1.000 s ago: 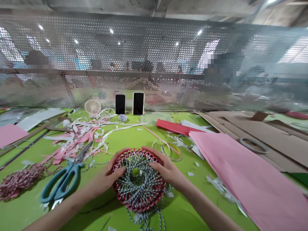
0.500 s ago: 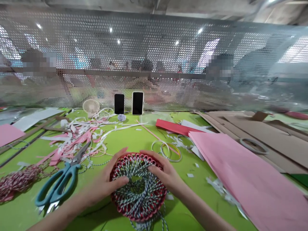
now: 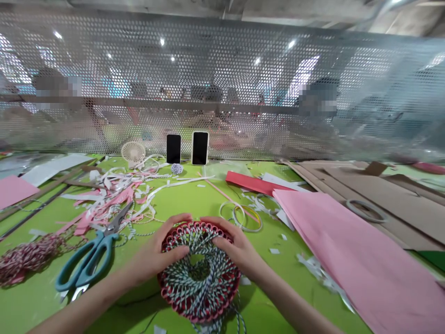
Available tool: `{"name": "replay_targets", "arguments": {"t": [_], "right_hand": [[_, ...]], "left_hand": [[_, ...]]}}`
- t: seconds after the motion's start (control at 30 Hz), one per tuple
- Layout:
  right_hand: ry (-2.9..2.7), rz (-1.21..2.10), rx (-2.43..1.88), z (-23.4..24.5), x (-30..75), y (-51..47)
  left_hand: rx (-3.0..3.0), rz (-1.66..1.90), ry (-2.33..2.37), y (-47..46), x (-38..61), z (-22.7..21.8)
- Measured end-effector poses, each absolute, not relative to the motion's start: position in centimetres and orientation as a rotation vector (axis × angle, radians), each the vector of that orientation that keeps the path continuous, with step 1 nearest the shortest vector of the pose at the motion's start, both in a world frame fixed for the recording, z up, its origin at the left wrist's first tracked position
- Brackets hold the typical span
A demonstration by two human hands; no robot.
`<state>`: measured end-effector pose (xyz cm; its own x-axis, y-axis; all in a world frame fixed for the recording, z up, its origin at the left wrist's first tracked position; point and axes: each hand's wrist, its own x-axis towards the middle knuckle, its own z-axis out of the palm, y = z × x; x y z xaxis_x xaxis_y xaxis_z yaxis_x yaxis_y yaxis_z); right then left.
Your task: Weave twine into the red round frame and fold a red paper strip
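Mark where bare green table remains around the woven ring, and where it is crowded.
Bare green shows above the woven ring, beside the paper strips, and between that ring and the pink sheet. Strips and scissors crowd the left.

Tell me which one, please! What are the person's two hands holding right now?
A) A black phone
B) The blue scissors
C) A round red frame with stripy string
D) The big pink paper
C. The left hand and the right hand both hold the round red frame woven with striped twine.
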<state>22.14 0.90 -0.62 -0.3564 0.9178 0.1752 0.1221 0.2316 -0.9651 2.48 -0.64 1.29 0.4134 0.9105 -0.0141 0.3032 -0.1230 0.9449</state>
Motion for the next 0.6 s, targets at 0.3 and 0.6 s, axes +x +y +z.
{"name": "replay_targets", "arguments": {"t": [0.3,0.6], "right_hand": [[-1.632,1.178,-0.988,-0.9,21.9,1.1],[-1.25,1.374,-0.937,-1.4,22.2,1.2]], "left_hand": [[1.672,0.707,1.101,-0.5,2.8,1.2],[1.257,0.893,1.09,-0.1,2.4,-0.6]]}}
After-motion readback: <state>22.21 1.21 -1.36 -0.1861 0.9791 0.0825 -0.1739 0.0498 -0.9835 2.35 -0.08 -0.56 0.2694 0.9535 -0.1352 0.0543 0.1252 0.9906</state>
